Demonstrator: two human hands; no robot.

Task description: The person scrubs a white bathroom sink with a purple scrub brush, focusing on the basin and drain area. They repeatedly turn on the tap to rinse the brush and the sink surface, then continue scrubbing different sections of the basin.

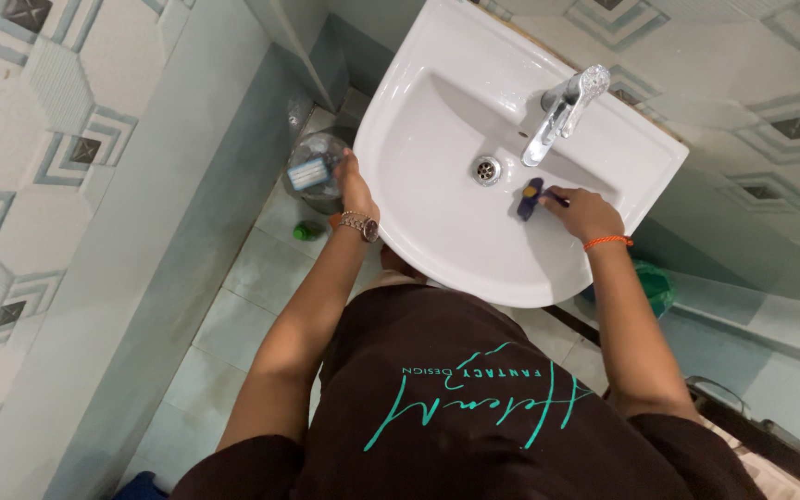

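Observation:
I look straight down at a white wash basin [437, 231] fixed to a tiled wall. My right hand [583, 211] is inside the bowl, closed on a small dark blue brush [530, 198] whose head rests on the basin surface just below the chrome tap [562, 109]. The drain [485, 169] lies left of the brush. My left hand [352, 181], with a wristwatch on the wrist, holds a clear plastic bottle [315, 167] with a pale blue label, just outside the basin's left rim.
Patterned tile walls stand close on the left and right. A small green object [307, 231] lies on the tiled floor below the bottle. A green bucket [655, 285] sits on the floor under the basin's right side. A dark metal-edged object [761, 431] is at lower right.

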